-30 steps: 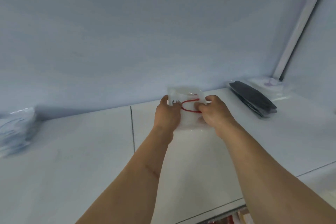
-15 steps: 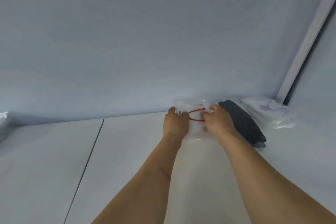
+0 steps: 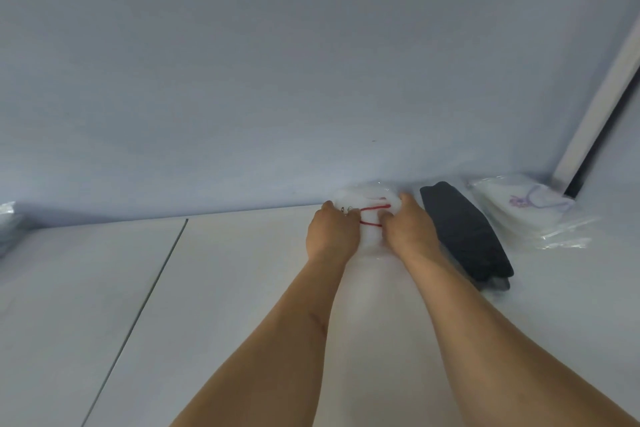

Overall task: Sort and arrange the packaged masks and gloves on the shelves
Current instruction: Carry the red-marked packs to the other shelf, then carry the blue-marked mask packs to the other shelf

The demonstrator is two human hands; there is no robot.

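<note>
Masks pkg w/ red loops (image 3: 367,215), 12 o'clock at shelf back: looks light, floppy, slick. My left hand (image 3: 331,233) & right hand (image 3: 409,231) pinch its side edges; I'd keep hold there.

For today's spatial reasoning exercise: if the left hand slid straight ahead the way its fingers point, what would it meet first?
Likely the shelf's back wall. The left hand already rests on the red-looped mask packet, which sits close against it; depth is unclear.
</note>
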